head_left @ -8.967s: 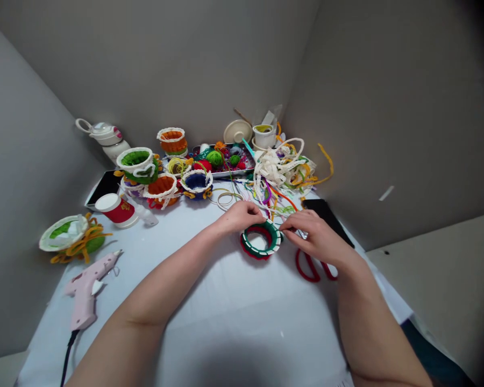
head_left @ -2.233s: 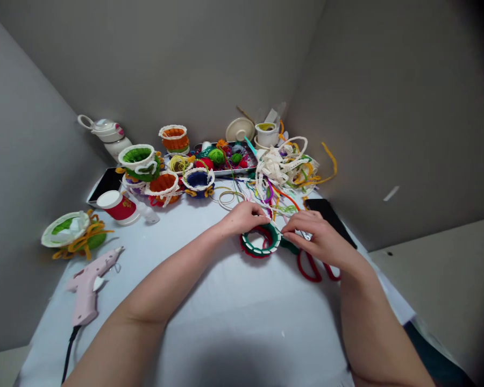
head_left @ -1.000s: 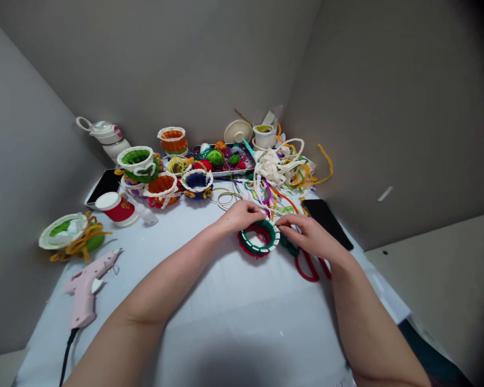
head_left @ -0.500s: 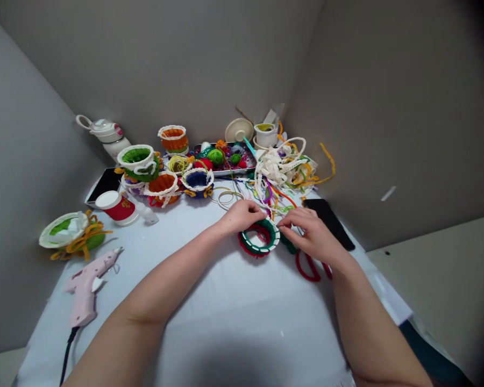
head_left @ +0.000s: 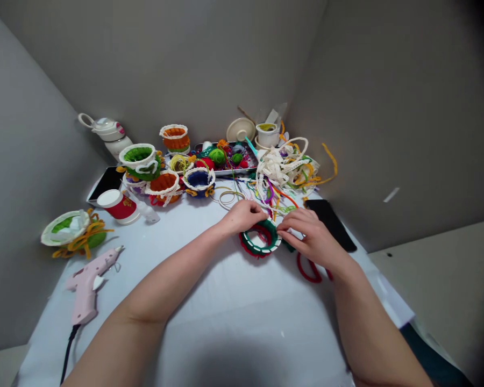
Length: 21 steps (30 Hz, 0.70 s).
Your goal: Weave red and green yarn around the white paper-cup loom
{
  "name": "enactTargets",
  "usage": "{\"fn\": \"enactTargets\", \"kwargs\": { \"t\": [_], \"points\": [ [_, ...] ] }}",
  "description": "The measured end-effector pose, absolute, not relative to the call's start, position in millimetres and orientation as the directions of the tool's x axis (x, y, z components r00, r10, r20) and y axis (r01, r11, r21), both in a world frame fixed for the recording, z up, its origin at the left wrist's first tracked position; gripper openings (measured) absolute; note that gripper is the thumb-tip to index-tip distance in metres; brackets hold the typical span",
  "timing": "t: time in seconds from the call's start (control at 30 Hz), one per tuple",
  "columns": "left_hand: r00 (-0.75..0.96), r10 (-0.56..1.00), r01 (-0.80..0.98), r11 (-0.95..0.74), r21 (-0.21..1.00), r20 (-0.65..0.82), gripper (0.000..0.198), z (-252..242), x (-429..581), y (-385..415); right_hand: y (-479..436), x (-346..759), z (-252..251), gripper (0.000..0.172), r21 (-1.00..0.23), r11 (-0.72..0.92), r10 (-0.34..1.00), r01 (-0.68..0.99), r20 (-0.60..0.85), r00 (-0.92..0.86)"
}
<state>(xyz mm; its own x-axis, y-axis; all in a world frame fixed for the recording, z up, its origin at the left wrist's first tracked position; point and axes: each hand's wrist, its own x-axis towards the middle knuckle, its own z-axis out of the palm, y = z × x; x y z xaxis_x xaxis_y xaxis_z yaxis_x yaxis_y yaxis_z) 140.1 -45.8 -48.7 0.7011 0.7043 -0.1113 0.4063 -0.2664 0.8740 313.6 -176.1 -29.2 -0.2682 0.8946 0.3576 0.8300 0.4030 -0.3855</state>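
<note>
A small round woven yarn basket (head_left: 269,248), red outside with green at its white-slotted rim, stands on the table between my hands. My left hand (head_left: 244,215) grips its far left rim, fingers closed. On the right side, the fingertips of my right hand (head_left: 306,230) are pinched together against the rim; a dark green strand of yarn (head_left: 289,245) shows just below them. Whether the pinch holds the strand or the rim itself is hidden. Red yarn (head_left: 307,269) lies in loops under my right wrist.
A pink glue gun (head_left: 86,282) with a cord lies at the left. Finished woven baskets (head_left: 199,183), a paper cup (head_left: 121,207) and a bottle (head_left: 109,137) stand behind. A tray of yarn balls (head_left: 226,172), tangled cords (head_left: 280,164) and a black phone (head_left: 333,226) lie farther back and right.
My right hand has moved slightly left, and its fingertips now press at the basket's right rim. My left hand keeps its place on the basket.
</note>
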Motion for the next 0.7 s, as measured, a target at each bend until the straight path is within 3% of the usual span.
{"fn": "enactTargets", "kwargs": {
  "t": [0.7],
  "points": [
    [0.735,0.649,0.458,-0.262,0.85,-0.196,0.029,-32,131,-41,-169,320,-39,0.015,-0.473,0.358,0.934,0.805,0.17,-0.315]
  ]
}}
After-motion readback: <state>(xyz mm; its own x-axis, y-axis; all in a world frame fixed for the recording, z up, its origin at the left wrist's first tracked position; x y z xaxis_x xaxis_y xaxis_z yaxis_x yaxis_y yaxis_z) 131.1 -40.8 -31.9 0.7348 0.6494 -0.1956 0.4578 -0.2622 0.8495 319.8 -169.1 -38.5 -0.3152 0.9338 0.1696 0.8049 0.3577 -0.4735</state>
